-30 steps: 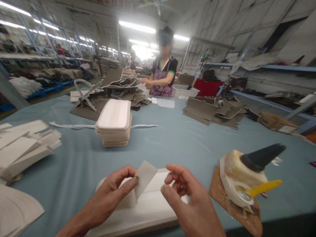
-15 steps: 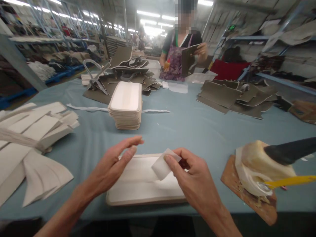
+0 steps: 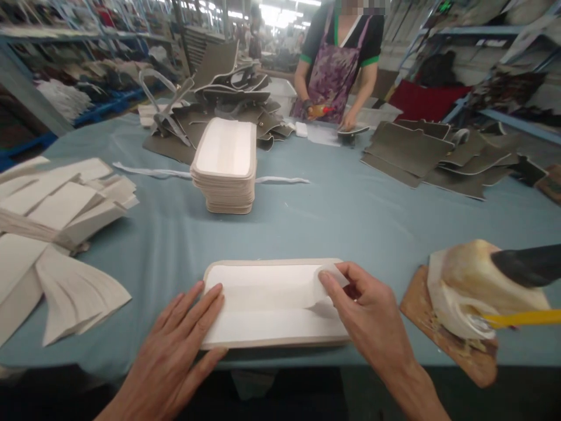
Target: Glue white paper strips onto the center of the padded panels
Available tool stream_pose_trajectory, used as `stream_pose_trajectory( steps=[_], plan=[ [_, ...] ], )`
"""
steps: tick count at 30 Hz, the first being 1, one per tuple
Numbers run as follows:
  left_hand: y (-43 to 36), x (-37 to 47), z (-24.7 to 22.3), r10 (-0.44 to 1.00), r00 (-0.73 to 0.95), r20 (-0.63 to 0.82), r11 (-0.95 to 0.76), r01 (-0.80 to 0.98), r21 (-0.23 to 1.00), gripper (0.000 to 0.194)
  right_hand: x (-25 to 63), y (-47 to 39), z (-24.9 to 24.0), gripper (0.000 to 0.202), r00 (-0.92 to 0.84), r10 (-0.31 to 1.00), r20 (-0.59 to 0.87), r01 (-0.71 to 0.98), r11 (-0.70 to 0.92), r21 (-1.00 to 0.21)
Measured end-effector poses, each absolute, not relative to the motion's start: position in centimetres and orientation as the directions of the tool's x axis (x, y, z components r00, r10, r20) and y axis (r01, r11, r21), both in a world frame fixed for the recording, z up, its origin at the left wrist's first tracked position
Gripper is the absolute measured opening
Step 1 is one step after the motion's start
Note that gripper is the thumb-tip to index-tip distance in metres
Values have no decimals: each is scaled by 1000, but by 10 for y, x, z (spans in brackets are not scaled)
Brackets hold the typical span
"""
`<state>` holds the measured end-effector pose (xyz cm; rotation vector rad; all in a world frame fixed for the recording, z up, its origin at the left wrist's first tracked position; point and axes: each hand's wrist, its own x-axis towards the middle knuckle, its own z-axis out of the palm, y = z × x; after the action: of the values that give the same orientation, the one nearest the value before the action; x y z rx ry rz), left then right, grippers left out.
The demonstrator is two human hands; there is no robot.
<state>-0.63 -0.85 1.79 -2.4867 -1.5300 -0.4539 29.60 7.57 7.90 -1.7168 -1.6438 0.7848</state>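
In front of me lies a white rectangular panel [image 3: 263, 283] with rounded corners and a beige border, seemingly on top of others like it. My left hand [image 3: 177, 333] rests flat with spread fingers on its left end. Between the thumb and fingers of my right hand [image 3: 372, 313], a small translucent white plastic scraper [image 3: 322, 285] is pinched, its edge at the right part of the panel. The fingertips behind the scraper are partly hidden. Beyond the panel stands a tall stack of similar panels [image 3: 225, 149].
Beige strips [image 3: 79, 204] lie in a heap at left. At right, a glue container [image 3: 464, 286] with a yellow-handled tool [image 3: 521, 318] sits on a brown board [image 3: 438, 316]. Dark panels [image 3: 407, 149] are piled farther back. A co-worker [image 3: 337, 64] stands across the table.
My left hand has come down from the air onto the panel's left end. My right hand has moved right with the scraper. Across the table, the co-worker has lowered a dark piece.
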Motion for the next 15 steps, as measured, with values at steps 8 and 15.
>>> stream_pose_trajectory(
  steps=[8,15],
  plan=[
    [-10,-4,5,875,335,349,-410,896,169,69,326,75,66,38,140,988,-60,664,-139,-735],
    [-12,-6,-4,928,282,244,-346,896,277,84,343,75,38,35,210,974,-87,630,-203,-750]
  ],
)
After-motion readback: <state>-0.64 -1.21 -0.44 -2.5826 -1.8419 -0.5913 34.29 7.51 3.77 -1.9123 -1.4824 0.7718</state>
